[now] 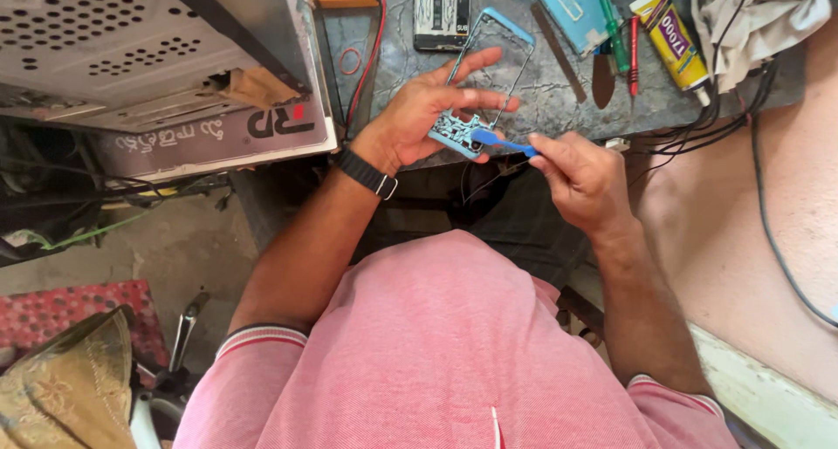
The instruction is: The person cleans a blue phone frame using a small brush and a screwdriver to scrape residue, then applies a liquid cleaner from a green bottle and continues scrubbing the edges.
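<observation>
My left hand [428, 109] holds a light-blue phone frame [476, 91] by its lower end, just above the edge of the dark stone bench [541, 100]. The frame's upper part is an open rectangle; its lower part carries small parts. My right hand [580, 174] grips a small blue-handled tool [502, 142], and the tool's tip rests against the bottom corner of the frame. A black watch band sits on my left wrist.
On the bench lie a dark phone [441, 11], a blue phone back cover [572, 8], a yellow glue tube [670, 37], green and red screwdrivers [621, 39], a cloth [759, 17] and black cables [724, 117]. A perforated metal case [148, 56] stands at left.
</observation>
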